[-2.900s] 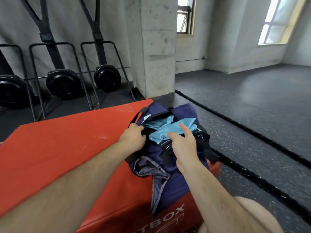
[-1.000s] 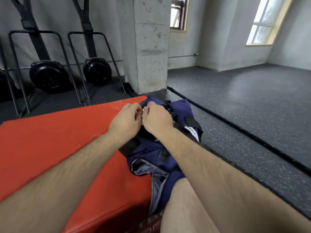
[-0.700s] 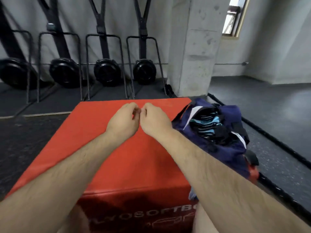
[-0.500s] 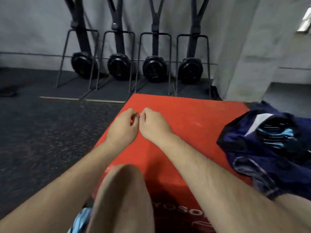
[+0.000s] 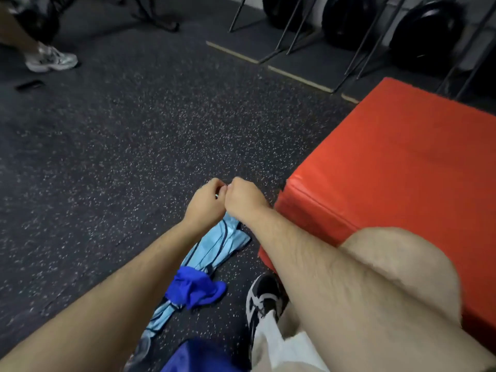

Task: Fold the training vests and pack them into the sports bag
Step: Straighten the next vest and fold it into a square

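Note:
A light blue training vest [image 5: 214, 251] lies stretched out on the speckled floor below my hands. My left hand [image 5: 205, 205] and my right hand [image 5: 245, 201] meet knuckle to knuckle over its top end, fingers curled. A sliver of light blue fabric shows between them, so both seem to pinch the vest. A crumpled royal blue vest [image 5: 194, 291] lies across the light blue one lower down. More royal blue cloth [image 5: 198, 355] sits at the bottom edge. The sports bag is out of view.
The red plyo box [image 5: 402, 170] stands at the right, with my bare knee [image 5: 397, 267] and shoe [image 5: 261, 296] beside it. Another person's white shoe [image 5: 51, 59] and a small black object [image 5: 29, 84] are at the far left. Weight racks [image 5: 426, 30] line the back wall.
My view has swung left and down, from the box top and navy bag to the floor. My hands stayed pressed together and now sit at the top end of the light blue vest.

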Motion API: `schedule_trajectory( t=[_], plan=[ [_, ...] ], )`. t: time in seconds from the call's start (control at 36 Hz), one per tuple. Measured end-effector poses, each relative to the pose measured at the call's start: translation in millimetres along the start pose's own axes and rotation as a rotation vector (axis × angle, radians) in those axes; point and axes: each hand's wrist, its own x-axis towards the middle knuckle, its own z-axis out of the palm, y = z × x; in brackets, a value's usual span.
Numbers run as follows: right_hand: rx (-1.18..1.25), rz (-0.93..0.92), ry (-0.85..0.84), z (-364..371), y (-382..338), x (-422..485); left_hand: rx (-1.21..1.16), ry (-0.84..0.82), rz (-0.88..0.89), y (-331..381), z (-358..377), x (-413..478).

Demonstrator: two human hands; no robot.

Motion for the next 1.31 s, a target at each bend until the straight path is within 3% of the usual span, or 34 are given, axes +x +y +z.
schedule_trajectory(
  t=[0.28,0.5,0.64,0.78,0.92,1.14,1.31],
  plan=[
    [-0.203,0.026,-0.349,116,54,34,0.178,-0.245,-0.291,-143,70,17],
    [-0.195,0.091,-0.384,143,77,52,0.360,-0.316,-0.660,-221,114,28],
    [-0.219,0.132,-0.437,151,84,49,0.415,-0.383,-0.733,-240,133,25],
    [-0.213,0.134,-0.483,153,77,43,0.450,-0.421,-0.617,-243,137,17],
    [-0.181,0.122,-0.465,139,71,42,0.450,-0.251,-0.408,-203,117,16],
    [-0.043,0.005,-0.275,109,41,40,0.003,-0.101,-0.097,-127,46,7],
    [0.096,-0.100,-0.042,46,7,35,-0.045,0.001,0.085,-61,-5,8]
  ],
)
